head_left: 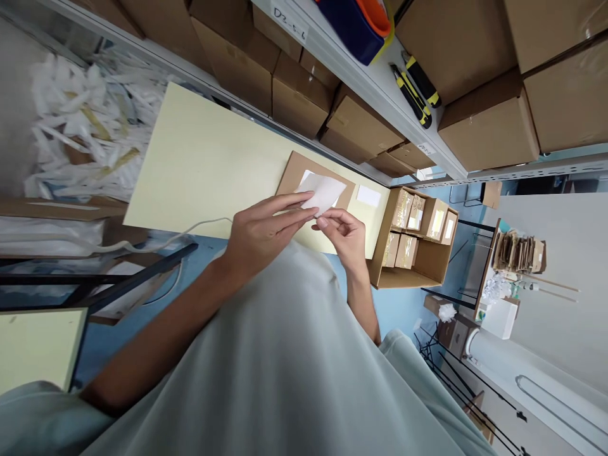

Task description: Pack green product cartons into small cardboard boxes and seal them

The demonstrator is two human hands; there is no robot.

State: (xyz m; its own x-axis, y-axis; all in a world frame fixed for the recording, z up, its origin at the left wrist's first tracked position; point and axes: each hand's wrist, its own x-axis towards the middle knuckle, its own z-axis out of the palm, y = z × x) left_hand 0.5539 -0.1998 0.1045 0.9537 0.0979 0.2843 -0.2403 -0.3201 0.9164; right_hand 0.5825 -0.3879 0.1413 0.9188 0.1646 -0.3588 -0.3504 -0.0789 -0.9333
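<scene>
A small white sheet, likely a label, is held up over the table. My left hand has it between its extended fingers. At the sheet's lower edge, my right hand pinches with thumb and forefinger; the exact grip there is partly hidden. Beneath lies a flat brown cardboard piece, with more white paper showing on it behind the held sheet. Another white slip rests on the pale yellow table, to the right of the cardboard.
An open carton with several small taped boxes stands at the table's right end. Shelves with brown boxes run along the far side. Two utility knives and a tape dispenser lie on a shelf. Scrap strips pile up at left.
</scene>
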